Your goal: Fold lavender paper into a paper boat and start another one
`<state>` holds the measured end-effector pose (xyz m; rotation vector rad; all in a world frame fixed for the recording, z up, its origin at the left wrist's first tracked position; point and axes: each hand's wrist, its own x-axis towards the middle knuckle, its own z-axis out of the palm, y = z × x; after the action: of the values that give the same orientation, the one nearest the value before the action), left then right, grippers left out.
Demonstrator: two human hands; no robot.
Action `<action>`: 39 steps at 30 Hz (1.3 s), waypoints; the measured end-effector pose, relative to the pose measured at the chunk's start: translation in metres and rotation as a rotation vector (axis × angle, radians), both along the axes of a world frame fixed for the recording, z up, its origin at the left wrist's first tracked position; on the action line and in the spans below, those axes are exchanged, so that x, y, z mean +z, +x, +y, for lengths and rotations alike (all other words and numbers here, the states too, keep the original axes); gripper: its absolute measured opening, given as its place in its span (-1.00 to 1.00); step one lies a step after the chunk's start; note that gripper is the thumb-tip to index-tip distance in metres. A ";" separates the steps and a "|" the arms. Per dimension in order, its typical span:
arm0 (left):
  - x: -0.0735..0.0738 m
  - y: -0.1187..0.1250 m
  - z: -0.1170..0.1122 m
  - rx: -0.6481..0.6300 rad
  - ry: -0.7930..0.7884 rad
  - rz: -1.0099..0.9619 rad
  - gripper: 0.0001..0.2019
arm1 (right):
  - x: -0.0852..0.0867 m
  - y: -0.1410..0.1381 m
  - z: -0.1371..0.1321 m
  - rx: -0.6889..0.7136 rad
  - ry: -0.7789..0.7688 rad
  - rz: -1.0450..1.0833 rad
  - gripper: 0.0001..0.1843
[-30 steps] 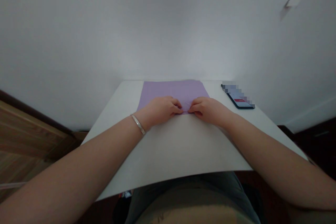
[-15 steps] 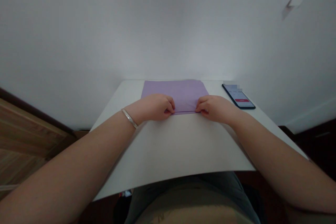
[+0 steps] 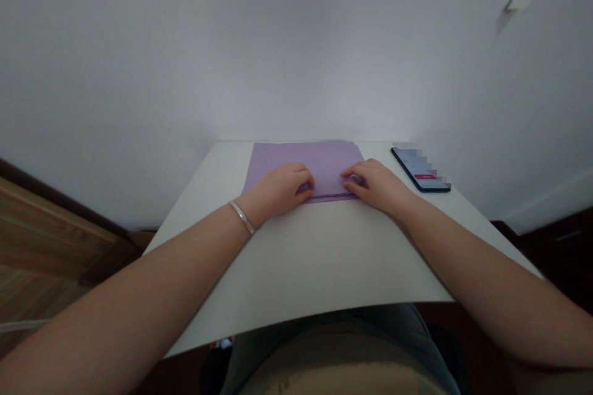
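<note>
A sheet of purple paper (image 3: 306, 157) lies folded at the far middle of a white table (image 3: 306, 259), with a doubled edge along its near side. My left hand (image 3: 282, 188), a silver bracelet on its wrist, rests on the paper's near left part with its fingers curled down onto it. My right hand (image 3: 376, 184) sits on the near right part, fingers bent and pressed together on the paper by the folded edge. A short gap of paper separates the fingertips of the two hands.
A smartphone (image 3: 420, 170) with a lit screen lies on the table to the right of the paper, near the right edge. A plain white wall stands right behind the table. Wooden flooring shows at the left.
My hands moved apart from the middle of the near edge, then shifted forward onto the paper. The near edge now lies flat and doubled.
</note>
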<state>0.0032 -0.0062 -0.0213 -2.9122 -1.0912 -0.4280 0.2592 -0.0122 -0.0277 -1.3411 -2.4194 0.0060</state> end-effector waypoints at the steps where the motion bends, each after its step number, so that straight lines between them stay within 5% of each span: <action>1: -0.001 0.001 -0.001 0.012 0.022 -0.008 -0.77 | -0.001 -0.001 0.000 -0.001 0.007 0.016 -0.63; 6: -0.003 0.000 -0.003 0.146 0.050 0.069 -0.46 | -0.004 -0.005 0.001 0.011 -0.054 0.055 -0.48; 30: -0.011 0.000 0.008 0.176 -0.118 -0.010 -0.51 | 0.002 0.001 0.011 -0.052 -0.190 -0.004 -0.57; 39: -0.009 0.001 0.009 0.203 -0.142 0.004 -0.50 | 0.007 -0.002 0.011 -0.192 -0.247 -0.033 -0.48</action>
<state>0.0046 0.0028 -0.0306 -2.8751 -1.4559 -0.3520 0.2568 -0.0011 -0.0206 -1.6902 -2.3658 0.2406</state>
